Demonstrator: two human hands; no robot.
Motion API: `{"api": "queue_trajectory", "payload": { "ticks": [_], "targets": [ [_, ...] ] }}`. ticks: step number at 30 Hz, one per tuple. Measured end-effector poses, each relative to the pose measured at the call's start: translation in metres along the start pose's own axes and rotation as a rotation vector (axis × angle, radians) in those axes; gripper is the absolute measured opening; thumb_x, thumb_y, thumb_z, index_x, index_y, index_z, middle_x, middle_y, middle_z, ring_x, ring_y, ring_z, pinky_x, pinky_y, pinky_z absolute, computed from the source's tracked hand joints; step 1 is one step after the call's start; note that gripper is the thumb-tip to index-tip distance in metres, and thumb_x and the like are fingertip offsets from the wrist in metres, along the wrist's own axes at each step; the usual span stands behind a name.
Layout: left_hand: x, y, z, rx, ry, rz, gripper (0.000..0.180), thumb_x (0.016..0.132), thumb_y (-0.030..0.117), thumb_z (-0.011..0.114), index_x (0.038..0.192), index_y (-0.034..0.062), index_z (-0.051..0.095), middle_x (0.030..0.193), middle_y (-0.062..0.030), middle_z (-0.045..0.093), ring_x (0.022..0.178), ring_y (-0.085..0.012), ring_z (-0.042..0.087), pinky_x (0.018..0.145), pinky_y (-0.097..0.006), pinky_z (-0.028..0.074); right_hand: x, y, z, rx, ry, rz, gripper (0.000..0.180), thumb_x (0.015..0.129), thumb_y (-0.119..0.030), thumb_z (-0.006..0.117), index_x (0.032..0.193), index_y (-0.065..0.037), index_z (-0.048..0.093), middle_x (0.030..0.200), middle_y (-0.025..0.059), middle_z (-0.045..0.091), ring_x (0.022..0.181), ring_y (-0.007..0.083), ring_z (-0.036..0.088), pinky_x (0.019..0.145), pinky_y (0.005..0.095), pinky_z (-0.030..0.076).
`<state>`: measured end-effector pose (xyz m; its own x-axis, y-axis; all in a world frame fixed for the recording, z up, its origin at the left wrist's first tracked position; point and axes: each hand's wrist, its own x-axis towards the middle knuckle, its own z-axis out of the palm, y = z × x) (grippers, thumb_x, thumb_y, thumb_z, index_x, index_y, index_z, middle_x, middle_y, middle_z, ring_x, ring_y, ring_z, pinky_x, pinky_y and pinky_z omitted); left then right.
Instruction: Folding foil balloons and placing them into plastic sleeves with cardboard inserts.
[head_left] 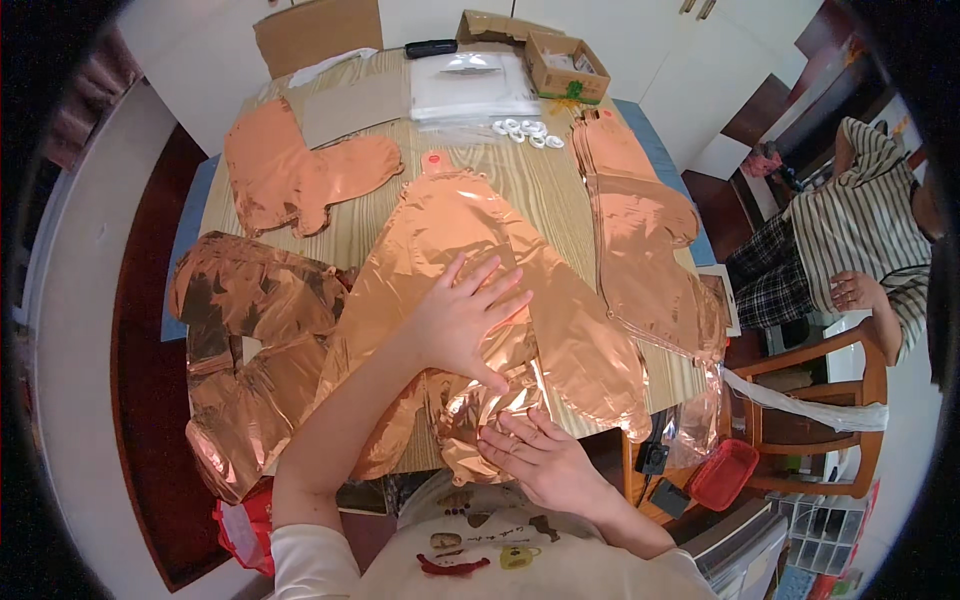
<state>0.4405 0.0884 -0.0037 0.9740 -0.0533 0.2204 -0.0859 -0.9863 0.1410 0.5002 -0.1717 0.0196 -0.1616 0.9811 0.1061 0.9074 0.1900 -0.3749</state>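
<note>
A large flat rose-gold foil balloon (440, 235), uninflated, lies across the middle of the wooden table, with a tab at its far end. My left hand (465, 315) rests on it, palm down and fingers spread. Closer to my body, my right hand (545, 465) lies on the crinkled near section of the foil, fingers stretched out. Neither hand grips anything. Other flat foil balloons lie around it: one at the far left (270, 170), a crumpled one at the near left (260, 350), and a layered stack on the right (640, 220).
Along the table's far side are clear plastic bags (470, 90), white rolls (520, 130), a cardboard box (568, 65) and a grey sheet (355, 105). A wooden chair (860, 400) and a red basket (723, 475) are at the right, where another person (850, 220) stands.
</note>
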Motion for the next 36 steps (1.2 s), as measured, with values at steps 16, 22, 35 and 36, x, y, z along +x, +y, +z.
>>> {"api": "queue_trajectory", "payload": {
  "ticks": [16, 22, 35, 36],
  "targets": [
    [-0.001, 0.001, 0.000, -0.007, 0.021, -0.010, 0.116, 0.056, 0.087, 0.061, 0.144, 0.0131, 0.044, 0.151, -0.0132, 0.038, 0.140, -0.0373, 0.032, 0.112, -0.065, 0.020, -0.009, 0.054, -0.010, -0.102, 0.180, 0.118, 0.039, 0.080, -0.027, 0.074, 0.113, -0.006, 0.071, 0.122, 0.0075, 0.067, 0.122, 0.0254, 0.058, 0.107, 0.0411, 0.043],
    [-0.002, 0.000, 0.002, -0.020, 0.012, -0.011, 0.116, 0.056, 0.086, 0.062, 0.145, 0.0133, 0.044, 0.152, -0.0129, 0.037, 0.141, -0.0377, 0.030, 0.113, -0.064, 0.017, 0.003, 0.070, -0.025, -0.079, 0.064, 0.102, 0.061, 0.072, -0.046, 0.074, 0.119, -0.008, 0.068, 0.123, 0.0048, 0.067, 0.128, 0.0297, 0.052, 0.110, 0.0453, 0.038],
    [-0.002, -0.001, 0.001, -0.047, -0.018, -0.028, 0.118, 0.055, 0.083, 0.065, 0.147, 0.0140, 0.041, 0.154, -0.0134, 0.034, 0.143, -0.0380, 0.027, 0.114, -0.064, 0.015, 0.001, 0.078, -0.038, -0.211, -0.071, -0.052, 0.068, 0.078, -0.054, 0.069, 0.133, -0.014, 0.060, 0.139, 0.0017, 0.056, 0.139, 0.0268, 0.040, 0.116, 0.0483, 0.026],
    [-0.002, -0.001, 0.002, -0.053, -0.012, -0.024, 0.117, 0.055, 0.083, 0.065, 0.146, 0.0139, 0.042, 0.154, -0.0133, 0.035, 0.143, -0.0380, 0.027, 0.114, -0.064, 0.015, -0.007, 0.075, -0.036, -0.196, -0.079, -0.084, 0.062, 0.081, -0.050, 0.070, 0.132, -0.015, 0.060, 0.139, 0.0012, 0.056, 0.139, 0.0259, 0.041, 0.117, 0.0476, 0.026]
  ]
}}
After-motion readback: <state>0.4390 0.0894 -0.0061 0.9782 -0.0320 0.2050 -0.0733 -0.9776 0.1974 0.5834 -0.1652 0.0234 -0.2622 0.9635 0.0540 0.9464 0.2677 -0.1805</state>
